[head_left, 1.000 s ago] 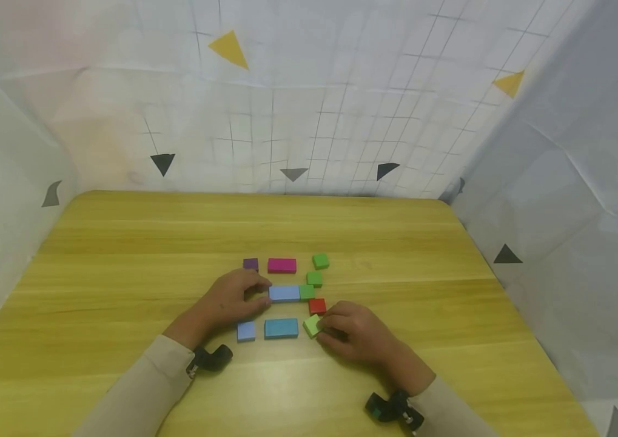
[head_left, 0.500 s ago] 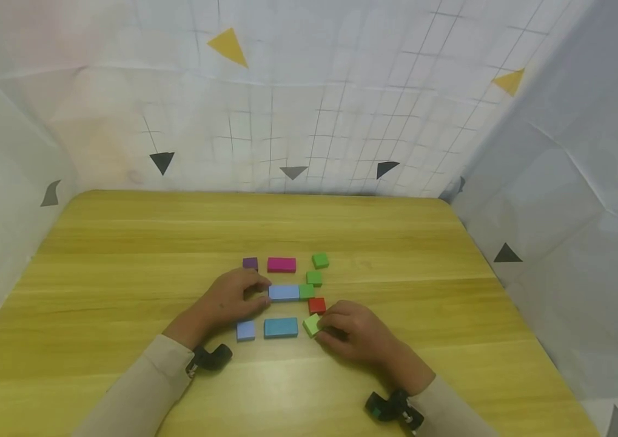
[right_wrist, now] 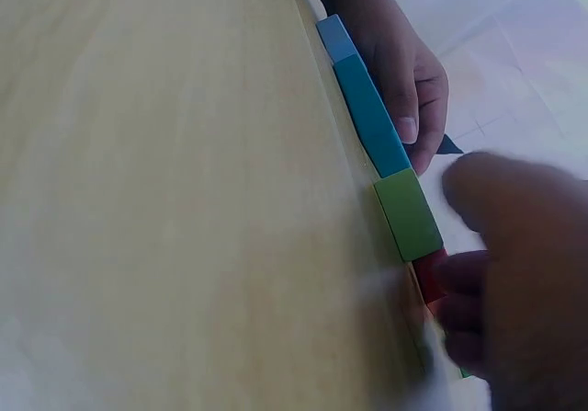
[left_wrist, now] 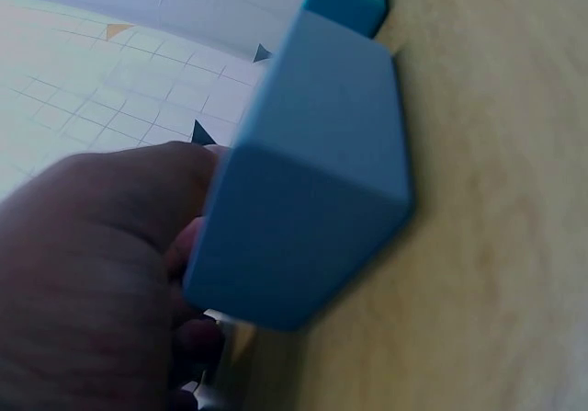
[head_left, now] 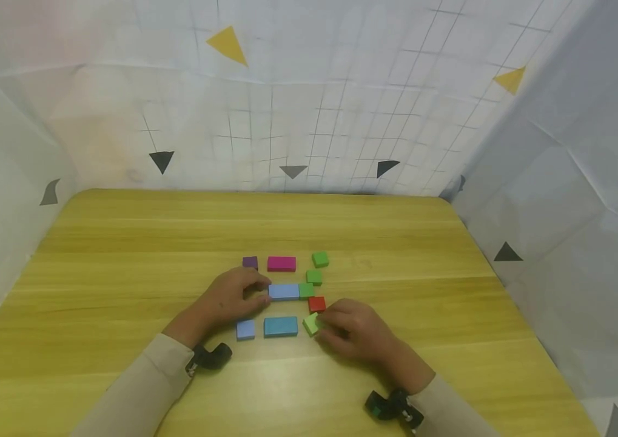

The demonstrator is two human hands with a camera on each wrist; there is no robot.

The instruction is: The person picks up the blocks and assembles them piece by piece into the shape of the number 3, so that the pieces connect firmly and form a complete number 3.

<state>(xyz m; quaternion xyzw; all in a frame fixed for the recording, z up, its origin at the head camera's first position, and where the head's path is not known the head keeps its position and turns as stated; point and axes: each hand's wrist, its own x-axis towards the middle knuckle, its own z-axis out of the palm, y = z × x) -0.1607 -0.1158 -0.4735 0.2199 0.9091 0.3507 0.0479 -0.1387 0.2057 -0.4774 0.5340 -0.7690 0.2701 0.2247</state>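
Note:
In the head view my left hand has thumb and index fingertip at the two sides of the left end of a long light-blue block, lightly pinching it. A green cube touches that block's right end. My right hand is beside a tilted lime-green block, its fingers loosely bent. In the right wrist view a gap separates the right thumb from the lime-green block. Just above stands a red block. A small light-blue block looms close beside the left hand in the left wrist view.
On the wooden table a purple block, a magenta block and two more green blocks, one at the upper right, lie farther back. A teal block lies nearer. White sheets enclose the table.
The right fingers have shifted slightly at the lime-green block and look looser. The left hand and the blocks stay in place; the head view tilts very slightly.

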